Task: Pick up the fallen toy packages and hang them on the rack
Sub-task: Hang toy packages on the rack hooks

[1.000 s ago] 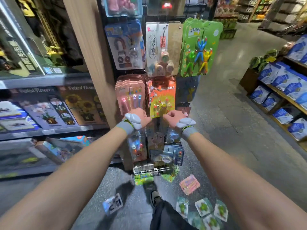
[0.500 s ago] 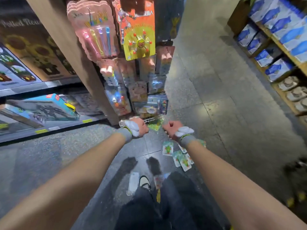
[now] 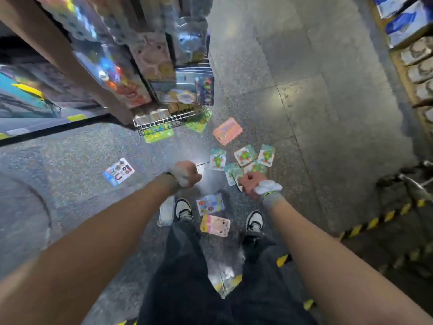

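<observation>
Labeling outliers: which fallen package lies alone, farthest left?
The blue-and-white package on the floor, left of the left hand; no other package lies near it.

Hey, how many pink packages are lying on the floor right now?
2. One pink package lies ahead, right of the wire basket; the other, a pink-and-yellow package, lies between the shoes. The legs may hide more.

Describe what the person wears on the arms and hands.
Both forearms are bare, without sleeves. The left hand and right hand each carry a white padded piece beside a grey wristband; the right wristband shows a yellow-green stripe.
</observation>
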